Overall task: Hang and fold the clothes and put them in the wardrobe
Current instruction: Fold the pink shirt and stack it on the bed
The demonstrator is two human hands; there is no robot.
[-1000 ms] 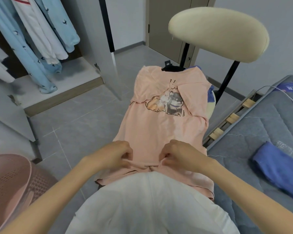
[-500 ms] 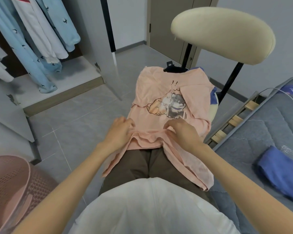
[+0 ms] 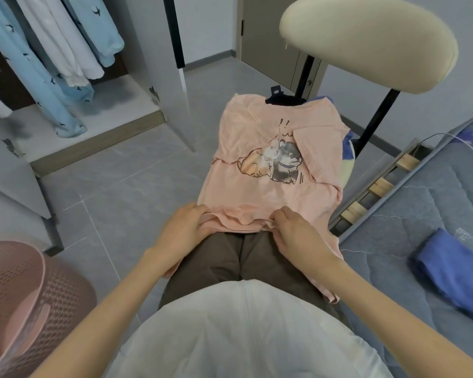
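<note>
Left of the grip and nearer the person stands a pink laundry basket [image 3: 25, 296] on the floor. Left of the grip and farther away, the open wardrobe [image 3: 99, 124] holds hanging light blue garments [image 3: 47, 85].

The left hand [image 3: 183, 227] is closed on the near-left part of the pink T-shirt [image 3: 271, 186], its fingers curled over the bunched, doubled-over hem. The T-shirt lies spread over the person's knees and the chair seat, and runs away from the grip. Its printed animal figure faces up, just beyond both hands. Loose fabric hangs down beneath each wrist, over the brown trousers [image 3: 241, 263].

The right hand [image 3: 295, 236] is closed on the near-right part of the same hem, level with the left hand. A short span of folded edge lies between the two hands.

Beyond the grip and to the right rises the cream chair backrest [image 3: 366, 42]. Right of the grip lies the grey mattress [image 3: 421, 203], and on it a folded blue cloth [image 3: 453, 271], well apart from the right hand.
</note>
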